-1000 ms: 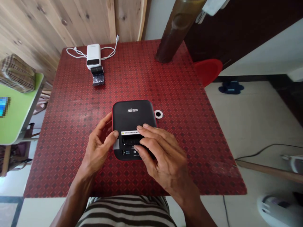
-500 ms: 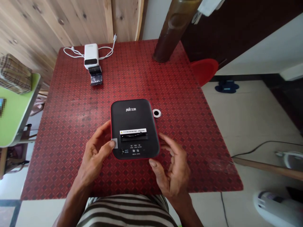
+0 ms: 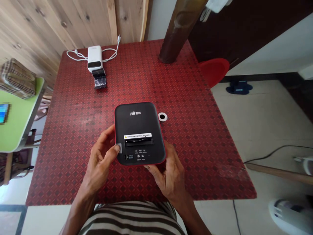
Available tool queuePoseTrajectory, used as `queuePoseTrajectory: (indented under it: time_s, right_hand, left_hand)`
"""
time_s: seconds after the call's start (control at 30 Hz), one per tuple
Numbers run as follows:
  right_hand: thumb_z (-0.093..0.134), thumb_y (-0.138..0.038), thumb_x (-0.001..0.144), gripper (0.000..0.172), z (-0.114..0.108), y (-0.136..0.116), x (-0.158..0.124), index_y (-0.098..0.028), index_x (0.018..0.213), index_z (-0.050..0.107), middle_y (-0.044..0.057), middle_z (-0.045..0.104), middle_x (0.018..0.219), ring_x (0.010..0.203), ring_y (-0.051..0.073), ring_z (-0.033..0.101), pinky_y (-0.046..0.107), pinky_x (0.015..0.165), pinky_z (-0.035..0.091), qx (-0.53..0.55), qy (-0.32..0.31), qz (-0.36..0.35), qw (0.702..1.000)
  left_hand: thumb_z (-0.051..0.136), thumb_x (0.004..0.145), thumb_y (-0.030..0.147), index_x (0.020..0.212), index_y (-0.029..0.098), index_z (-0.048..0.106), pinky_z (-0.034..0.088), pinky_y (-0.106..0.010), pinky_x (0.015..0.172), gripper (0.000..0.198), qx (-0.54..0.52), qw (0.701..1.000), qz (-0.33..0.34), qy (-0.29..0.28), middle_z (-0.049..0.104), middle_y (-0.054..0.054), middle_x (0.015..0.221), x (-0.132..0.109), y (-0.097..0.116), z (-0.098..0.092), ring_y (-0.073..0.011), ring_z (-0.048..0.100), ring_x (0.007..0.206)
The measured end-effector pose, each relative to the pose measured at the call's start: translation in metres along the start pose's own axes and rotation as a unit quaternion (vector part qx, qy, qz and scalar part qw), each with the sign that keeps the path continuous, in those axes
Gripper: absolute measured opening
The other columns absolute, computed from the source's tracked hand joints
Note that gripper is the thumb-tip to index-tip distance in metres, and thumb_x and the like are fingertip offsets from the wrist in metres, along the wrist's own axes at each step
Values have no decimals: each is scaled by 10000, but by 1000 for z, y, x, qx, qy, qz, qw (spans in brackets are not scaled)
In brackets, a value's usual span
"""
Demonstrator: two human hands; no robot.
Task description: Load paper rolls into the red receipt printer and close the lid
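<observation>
A black label printer with a red rim (image 3: pixel 138 127) lies flat on the red patterned table (image 3: pixel 190 107), its paper slot and small buttons toward me. My left hand (image 3: pixel 101 160) grips its near left side, thumb pressed on a small grey tab at the edge. My right hand (image 3: pixel 168 176) holds the near right corner, fingers curled under the rim. A small white ring (image 3: pixel 162 117) lies just right of the printer.
A white power bank (image 3: pixel 95 57) with a white cable and a small black device (image 3: pixel 99 80) sit at the table's far left. A brown post (image 3: pixel 178 29) stands at the far edge. A green side table (image 3: pixel 14 124) is left, a red stool (image 3: pixel 214 70) right.
My right hand left the top of the printer, where its fingers covered the slot, and came to the near right corner. My left hand stayed on the left side.
</observation>
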State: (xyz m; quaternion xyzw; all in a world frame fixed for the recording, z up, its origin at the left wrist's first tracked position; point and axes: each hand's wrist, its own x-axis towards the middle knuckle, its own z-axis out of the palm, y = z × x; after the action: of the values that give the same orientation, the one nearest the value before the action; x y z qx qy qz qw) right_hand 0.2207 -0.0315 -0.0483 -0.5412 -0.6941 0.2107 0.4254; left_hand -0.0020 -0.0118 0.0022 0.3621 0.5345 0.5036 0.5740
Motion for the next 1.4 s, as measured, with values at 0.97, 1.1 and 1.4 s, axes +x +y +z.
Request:
queuePoseTrajectory:
  time_s: [0.97, 1.1, 1.4]
  right_hand:
    - [644, -213, 1152, 276, -53, -17, 58, -239, 1417, 719, 100, 846, 1273, 1133, 241, 831, 421, 1021, 687, -55, 19, -77, 995]
    - [676, -57, 1094, 244, -43, -35, 107, -197, 1275, 762, 90, 869, 1181, 1095, 237, 812, 420, 1034, 669, -85, -42, -212, 973]
    - [643, -35, 1059, 215, 15, -46, 154, -186, 1094, 791, 112, 847, 1096, 977, 292, 808, 439, 902, 635, -264, -332, -176, 888]
  left_hand:
    - [739, 1065, 468, 1582, 320, 673, 571, -560, 1210, 542, 11, 998, 54, -32, 704, -96, 1626, 5, -14, -10, -371, 665, 1499]
    - [779, 1013, 601, 1684, 331, 559, 482, -614, 1285, 757, 50, 992, 101, -55, 610, -113, 1703, 1, -18, -7, -407, 572, 1573]
    - [804, 979, 610, 1729, 335, 459, 374, -662, 1348, 870, 95, 988, 112, -52, 521, -137, 1721, 1, -24, -3, -425, 493, 1604]
